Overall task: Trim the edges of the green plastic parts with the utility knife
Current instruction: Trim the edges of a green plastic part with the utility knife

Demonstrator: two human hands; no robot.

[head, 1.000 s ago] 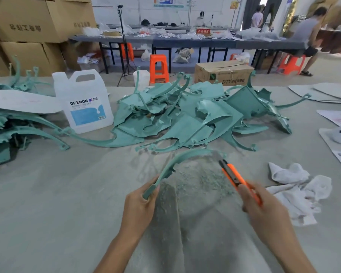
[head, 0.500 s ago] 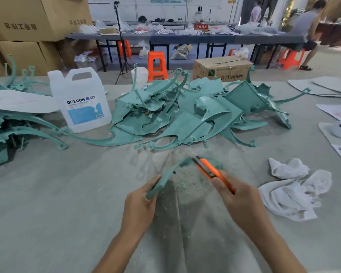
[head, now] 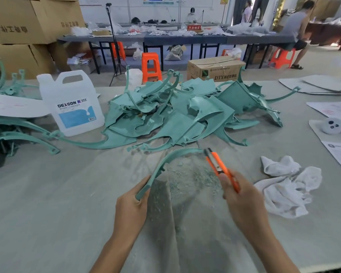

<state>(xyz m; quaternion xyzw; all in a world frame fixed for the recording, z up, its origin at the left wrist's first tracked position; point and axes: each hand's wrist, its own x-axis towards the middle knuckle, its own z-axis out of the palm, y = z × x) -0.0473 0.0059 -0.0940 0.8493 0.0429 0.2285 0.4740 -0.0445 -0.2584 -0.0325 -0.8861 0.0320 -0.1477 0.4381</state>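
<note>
My left hand [head: 132, 205] grips the near end of a curved green plastic part [head: 165, 164], a thin arc that rises away from me over the table. My right hand [head: 242, 200] holds an orange utility knife [head: 218, 166], its black tip at the far end of the arc. Beneath both lies a patch of green shavings [head: 189, 178] on the grey table cover. A big pile of green plastic parts [head: 175, 115] fills the table's middle behind them.
A white DEXCON jug [head: 71, 103] stands left of the pile. More green parts [head: 12, 133] lie at the far left. White rags [head: 285, 186] lie to the right, with papers [head: 339, 154] and a small plush toy [head: 335, 126] beyond. Cardboard boxes, stools and people fill the background.
The knife has moved from the middle of the arc back out to its far end. My left hand keeps its grip on the near end.
</note>
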